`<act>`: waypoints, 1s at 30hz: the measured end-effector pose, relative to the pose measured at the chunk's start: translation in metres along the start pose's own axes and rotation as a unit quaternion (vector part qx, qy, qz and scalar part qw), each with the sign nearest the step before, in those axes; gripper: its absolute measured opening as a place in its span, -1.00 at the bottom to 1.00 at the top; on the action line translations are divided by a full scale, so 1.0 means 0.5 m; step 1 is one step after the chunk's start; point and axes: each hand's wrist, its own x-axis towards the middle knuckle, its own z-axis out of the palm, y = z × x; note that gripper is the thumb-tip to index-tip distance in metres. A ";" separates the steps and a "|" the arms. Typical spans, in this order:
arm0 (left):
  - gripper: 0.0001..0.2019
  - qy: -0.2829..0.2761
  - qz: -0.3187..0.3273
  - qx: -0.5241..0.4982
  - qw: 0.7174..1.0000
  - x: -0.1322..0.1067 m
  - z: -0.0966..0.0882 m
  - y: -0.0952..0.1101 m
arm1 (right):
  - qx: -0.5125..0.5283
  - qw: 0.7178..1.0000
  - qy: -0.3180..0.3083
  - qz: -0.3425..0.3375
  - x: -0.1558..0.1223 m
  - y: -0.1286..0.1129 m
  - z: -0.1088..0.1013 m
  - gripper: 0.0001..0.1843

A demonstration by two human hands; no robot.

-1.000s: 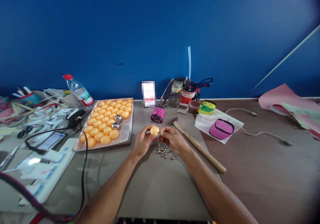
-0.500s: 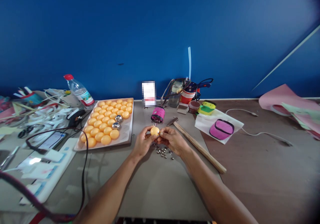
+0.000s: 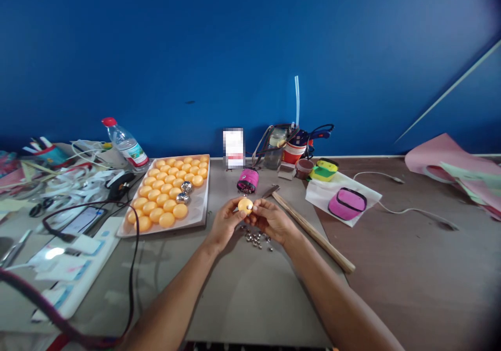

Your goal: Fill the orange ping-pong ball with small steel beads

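Observation:
My left hand [image 3: 226,221] is closed on an orange ping-pong ball [image 3: 244,205], with the thumb at its lower front. On the ball's lower right side a small silver stud [image 3: 249,208] shows. My right hand [image 3: 274,219] is pinched against the ball's right edge; whether another tiny piece is between those fingertips is hidden. Just below both hands, several loose silver studs [image 3: 256,240] lie on the grey mat [image 3: 250,299]. Beyond the hands a small magenta pouch [image 3: 248,180] lies with its mouth towards me, more studs at its opening.
At left a white tray [image 3: 201,212] holds rows of orange balls and two silver-covered balls [image 3: 182,198]. A wooden-handled hammer [image 3: 313,231] lies right of my hands. A bottle [image 3: 127,147], cables and paper crowd the left; another magenta pouch [image 3: 346,203] lies on white paper at right.
The ball has turned slightly, and the silver stud on it shows more clearly. Both hands have kept about the same place and hold.

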 end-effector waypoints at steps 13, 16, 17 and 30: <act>-0.62 0.043 -0.006 -0.047 0.998 0.004 -0.007 0.006 | -0.662 0.739 -0.065 -0.108 -0.022 -0.003 -0.002 -0.81; -0.63 0.041 -0.004 -0.038 0.998 0.003 -0.007 0.005 | -0.710 0.694 -0.068 -0.095 -0.024 -0.001 0.009 -0.79; -0.63 0.041 -0.006 -0.032 0.999 0.003 -0.007 0.005 | -0.721 0.684 -0.062 -0.091 -0.024 0.000 0.011 -0.79; -0.62 0.045 -0.031 -0.085 0.995 0.007 -0.013 0.004 | -0.597 0.785 0.066 -0.150 -0.006 0.010 -0.003 -0.86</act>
